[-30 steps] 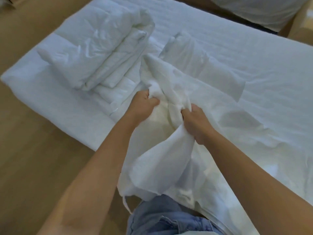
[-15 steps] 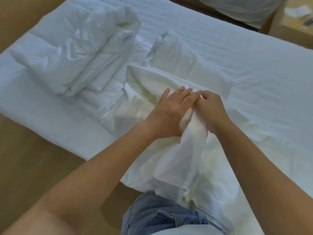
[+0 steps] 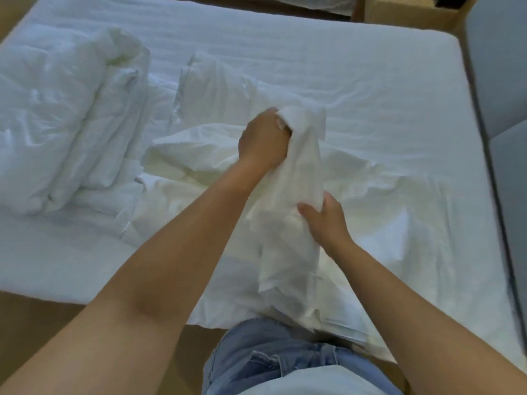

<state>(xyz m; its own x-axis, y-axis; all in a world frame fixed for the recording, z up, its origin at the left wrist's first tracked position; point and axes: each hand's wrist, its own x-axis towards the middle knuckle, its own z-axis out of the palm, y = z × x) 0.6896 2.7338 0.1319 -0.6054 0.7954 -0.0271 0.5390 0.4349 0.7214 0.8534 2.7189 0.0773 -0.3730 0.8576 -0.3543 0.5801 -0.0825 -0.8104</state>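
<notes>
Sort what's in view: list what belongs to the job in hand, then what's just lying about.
In hand: white sheet, gripped by left hand up top and right hand lower down.
Lying about: folded duvet, folded cloth behind the hands, mattress, cardboard box.

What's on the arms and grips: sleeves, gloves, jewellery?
Nothing worn. Left forearm and right forearm are bare, no sleeve in view. Left grip and right grip are ungloved; no ring, watch or band shows.
</notes>
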